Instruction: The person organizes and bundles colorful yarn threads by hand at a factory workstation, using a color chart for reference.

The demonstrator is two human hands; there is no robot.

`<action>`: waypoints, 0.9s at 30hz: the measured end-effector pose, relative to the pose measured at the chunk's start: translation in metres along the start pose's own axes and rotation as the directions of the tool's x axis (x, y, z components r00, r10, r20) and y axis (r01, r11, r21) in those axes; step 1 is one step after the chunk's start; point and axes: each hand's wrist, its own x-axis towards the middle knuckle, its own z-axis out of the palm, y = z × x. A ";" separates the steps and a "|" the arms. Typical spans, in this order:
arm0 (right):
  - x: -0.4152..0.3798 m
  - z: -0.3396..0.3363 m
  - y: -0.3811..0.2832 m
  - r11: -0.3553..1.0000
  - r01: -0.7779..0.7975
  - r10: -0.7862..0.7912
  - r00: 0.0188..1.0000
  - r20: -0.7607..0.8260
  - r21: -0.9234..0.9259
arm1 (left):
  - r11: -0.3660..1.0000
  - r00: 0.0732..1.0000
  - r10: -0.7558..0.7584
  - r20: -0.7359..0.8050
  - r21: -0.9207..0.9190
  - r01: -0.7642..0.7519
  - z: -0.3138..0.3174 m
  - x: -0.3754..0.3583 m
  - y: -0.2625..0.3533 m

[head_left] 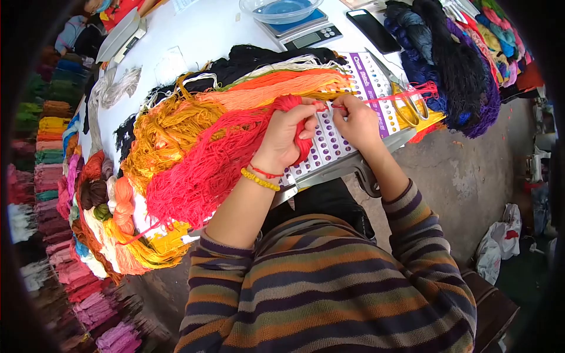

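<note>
My left hand point(287, 134) is closed around the upper end of a thick hank of pinkish-red embroidery thread point(206, 162), whose loose tail spreads left over the table. Close beside it, my right hand point(360, 122) pinches a few strands of the same thread near a hole at the card's edge. Loose red strands run from there to the right. Beneath both hands lie white and purple cross stitch cards point(326, 147) with rows of punched holes. Scissors point(384, 69) with yellow handles rest just right of my right hand.
Orange thread point(276, 85), golden-brown thread point(168, 126) and black thread lie beyond the red hank. A digital scale point(309, 36) with a clear bowl and a phone point(374, 30) sit farther back. Dark hanks point(435, 47) hang at right. A metal bar point(329, 172) edges the table near me.
</note>
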 end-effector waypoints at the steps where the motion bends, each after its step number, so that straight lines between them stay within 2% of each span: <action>1: 0.000 0.000 0.001 0.999 0.039 -0.040 0.999 -0.017 -0.018 | 0.985 0.995 -0.065 0.074 -0.156 0.076 0.002 -0.003 0.003; 2: 0.000 0.000 0.002 0.999 0.040 -0.040 0.999 -0.017 -0.020 | 0.941 0.981 -0.116 0.155 -0.300 0.159 0.002 -0.005 0.004; 5: 0.001 0.002 0.003 0.997 0.042 -0.043 0.999 -0.018 -0.069 | 0.968 0.948 -0.168 0.270 -0.137 0.210 -0.003 0.000 -0.004; 6: 0.001 0.003 0.006 0.999 0.024 -0.022 0.997 -0.079 0.024 | 0.980 0.942 -0.168 0.290 -0.053 0.191 -0.005 0.006 -0.010; 7: 0.000 0.003 0.008 0.993 0.012 0.004 0.991 -0.136 0.116 | 0.980 0.942 -0.166 0.292 -0.054 0.190 -0.005 0.012 -0.014; 8: 0.000 0.001 0.007 0.977 -0.064 0.093 0.987 -0.135 0.206 | 0.977 0.967 -0.212 0.139 -0.006 0.215 -0.001 0.017 -0.017; 9: -0.003 -0.001 0.004 0.981 0.046 -0.013 0.985 -0.169 0.190 | 0.968 0.969 -0.247 -0.020 0.038 0.247 0.002 0.020 -0.019; 10: -0.004 -0.002 0.001 0.973 0.154 -0.118 0.972 -0.202 0.170 | 0.964 0.964 -0.266 -0.003 -0.005 0.266 0.003 0.022 -0.020; 11: -0.004 -0.001 0.000 0.939 0.318 -0.288 0.936 -0.203 0.131 | 0.964 0.964 -0.267 0.000 -0.005 0.267 0.002 0.023 -0.022; 13: -0.008 -0.003 -0.003 0.934 0.350 -0.340 0.933 -0.118 0.071 | 0.959 0.964 -0.247 0.094 -0.117 0.257 -0.001 0.023 -0.028; 15: -0.007 -0.004 -0.006 0.949 0.305 -0.298 0.950 -0.093 0.079 | 0.963 0.971 -0.222 0.086 -0.137 0.232 -0.006 0.023 -0.031; 18: -0.004 -0.001 -0.006 0.961 0.275 -0.274 0.961 0.025 -0.023 | 0.996 0.984 -0.093 -0.153 -0.021 0.091 -0.013 0.014 -0.026; 20: -0.003 0.000 -0.005 0.969 0.244 -0.241 0.969 0.047 -0.050 | 0.999 0.988 -0.031 -0.152 0.010 0.033 -0.034 0.006 -0.017; 21: -0.003 0.000 -0.004 0.975 0.209 -0.204 0.977 0.068 -0.078 | 1.000 0.991 -0.011 -0.135 -0.020 0.008 -0.050 -0.002 -0.006; 22: -0.003 -0.001 -0.004 0.975 0.207 -0.202 0.977 0.066 -0.080 | 0.991 0.976 0.021 -0.217 -0.124 -0.049 -0.065 -0.009 0.008; 24: -0.002 -0.001 -0.006 0.981 0.175 -0.165 0.979 0.118 -0.081 | 0.953 0.989 0.103 -0.105 -0.275 -0.128 -0.106 -0.031 0.047; 25: -0.002 -0.001 -0.007 0.981 0.177 -0.167 0.979 0.117 -0.080 | 0.955 0.932 0.222 -0.286 -0.130 -0.267 -0.110 -0.052 0.070; 26: -0.002 -0.001 -0.008 0.983 0.164 -0.154 0.981 0.122 -0.080 | 0.941 0.905 0.306 -0.295 -0.048 -0.334 -0.140 -0.069 0.092; 27: -0.002 -0.002 -0.009 0.985 0.151 -0.140 0.982 0.128 -0.081 | 0.886 0.781 0.463 -0.420 0.187 -0.425 -0.157 -0.087 0.116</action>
